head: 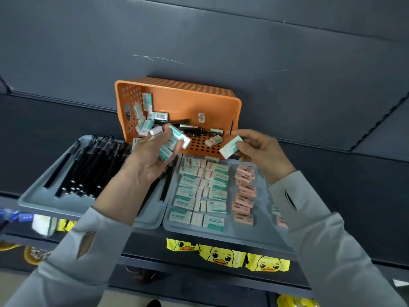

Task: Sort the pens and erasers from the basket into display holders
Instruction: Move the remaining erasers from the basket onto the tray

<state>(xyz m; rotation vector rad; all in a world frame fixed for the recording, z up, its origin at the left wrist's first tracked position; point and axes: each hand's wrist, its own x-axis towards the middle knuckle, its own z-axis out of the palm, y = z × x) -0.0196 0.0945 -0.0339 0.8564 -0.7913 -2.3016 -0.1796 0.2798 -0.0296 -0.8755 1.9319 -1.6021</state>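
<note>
An orange perforated basket [188, 100] leans tilted against the dark back wall, holding loose white-and-teal erasers [145, 125] and a few black pens [192, 130]. My left hand [152, 156] is palm up in front of it and grips several white-and-teal erasers [177, 138]. My right hand [259, 151] pinches a single white-and-teal eraser [231, 147] at the basket's right front corner. Below lie two grey trays: the left tray [39, 202] has rows of black pens [88, 169], the right tray [250, 231] has rows of white-and-teal erasers [199, 193] and pink erasers [244, 196].
The trays rest on a dark shelf. Yellow duck-print packets [223, 255] hang on the shelf below, with more packaged goods [44, 224] at the lower left. A dark panelled wall [221, 41] rises behind the basket.
</note>
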